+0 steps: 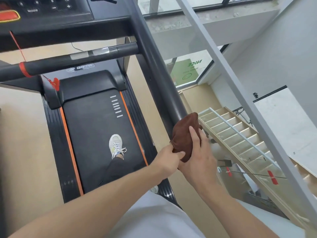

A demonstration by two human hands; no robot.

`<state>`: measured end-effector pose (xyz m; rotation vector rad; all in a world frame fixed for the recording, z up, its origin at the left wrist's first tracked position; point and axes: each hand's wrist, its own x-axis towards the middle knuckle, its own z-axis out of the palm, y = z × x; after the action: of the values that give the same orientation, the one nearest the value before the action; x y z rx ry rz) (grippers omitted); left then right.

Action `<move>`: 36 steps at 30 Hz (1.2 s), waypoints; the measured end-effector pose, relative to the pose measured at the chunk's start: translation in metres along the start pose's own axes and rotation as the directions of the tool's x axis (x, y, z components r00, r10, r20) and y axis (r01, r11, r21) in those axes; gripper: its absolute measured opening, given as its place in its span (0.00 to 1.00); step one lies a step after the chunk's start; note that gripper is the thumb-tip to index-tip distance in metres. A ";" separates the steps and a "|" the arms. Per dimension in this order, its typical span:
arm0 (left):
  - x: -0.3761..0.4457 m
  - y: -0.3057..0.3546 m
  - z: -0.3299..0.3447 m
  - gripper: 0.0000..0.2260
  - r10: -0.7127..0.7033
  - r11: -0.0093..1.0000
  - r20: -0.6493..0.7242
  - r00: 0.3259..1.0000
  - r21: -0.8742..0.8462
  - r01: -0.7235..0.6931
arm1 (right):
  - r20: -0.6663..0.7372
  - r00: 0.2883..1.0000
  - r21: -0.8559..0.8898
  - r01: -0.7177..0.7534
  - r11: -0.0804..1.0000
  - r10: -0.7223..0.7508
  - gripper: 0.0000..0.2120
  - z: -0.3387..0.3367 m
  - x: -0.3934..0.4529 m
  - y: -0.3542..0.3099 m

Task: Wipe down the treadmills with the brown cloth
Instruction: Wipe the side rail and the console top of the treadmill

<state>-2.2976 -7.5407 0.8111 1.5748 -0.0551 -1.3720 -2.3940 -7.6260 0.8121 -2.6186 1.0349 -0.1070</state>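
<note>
- Tan floor (24,152) under the machine.
- Pale wooden staircase (240,134) descends at right, behind a grey railing (240,93).
- Black-framed window (188,73) with a green sign (187,69).
- White walls (274,57), daylight.

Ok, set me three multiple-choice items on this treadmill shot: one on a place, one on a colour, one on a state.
1. Where is the brown cloth?
A. At the end of the right handrail
B. On the console
C. On the floor

2. What colour are the stripes along both sides of the running belt?
A. Blue
B. Orange
C. White

3. What is the left hand doing?
A. Hanging idle
B. Pressing a console button
C. Pinching the cloth's lower end

Answers:
1 A, the cloth is bunched around the handrail's near end.
2 B, an orange stripe runs down each edge of the belt.
3 C, its thumb and fingers pinch the cloth's lower end, while the right hand holds the cloth too.
</note>
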 end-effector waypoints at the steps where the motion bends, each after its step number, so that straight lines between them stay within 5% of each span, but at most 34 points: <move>1: 0.001 0.008 -0.004 0.15 0.092 0.994 -0.096 0.991 0.060 -0.086 | 0.023 1.000 0.004 -0.009 1.000 0.008 0.46 -0.003 0.013 -0.006; 5: 0.021 0.062 -0.037 0.24 0.329 0.944 -0.330 0.885 0.089 -0.318 | 0.088 0.995 0.116 -0.045 0.992 0.035 0.44 -0.007 0.093 -0.046; 8: 0.049 0.121 -0.077 0.19 0.393 0.916 -0.442 0.806 0.108 -0.387 | 0.054 0.999 0.152 0.000 0.988 -0.008 0.40 0.005 0.169 -0.086; 12: 0.090 0.194 -0.154 0.16 0.513 0.852 -0.485 0.708 0.191 -0.487 | 0.029 0.999 0.119 0.043 0.992 -0.046 0.39 0.021 0.275 -0.145; 17: 0.125 0.277 -0.263 0.18 0.739 0.670 -0.431 0.517 0.540 -0.509 | 0.019 0.998 0.093 0.061 0.994 -0.063 0.40 0.029 0.376 -0.208; 24: 0.161 0.360 -0.338 0.22 0.646 0.717 -0.348 0.680 0.583 -0.382 | 0.113 0.988 0.088 0.096 0.992 -0.105 0.39 0.036 0.443 -0.242; 29: 0.182 0.391 -0.352 0.24 0.539 0.787 -0.365 0.759 0.540 -0.299 | 0.310 0.934 0.500 -0.001 0.866 -0.177 0.39 0.025 0.505 -0.247; 36: 0.175 0.424 -0.382 0.21 0.609 0.755 -0.392 0.689 0.552 -0.353 | 0.176 0.966 0.000 0.192 0.981 -0.189 0.39 0.051 0.592 -0.356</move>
<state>-1.7150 -7.6157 0.9175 2.0903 -0.4390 -0.4390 -1.7175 -7.7689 0.8499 -2.6808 0.7278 0.0874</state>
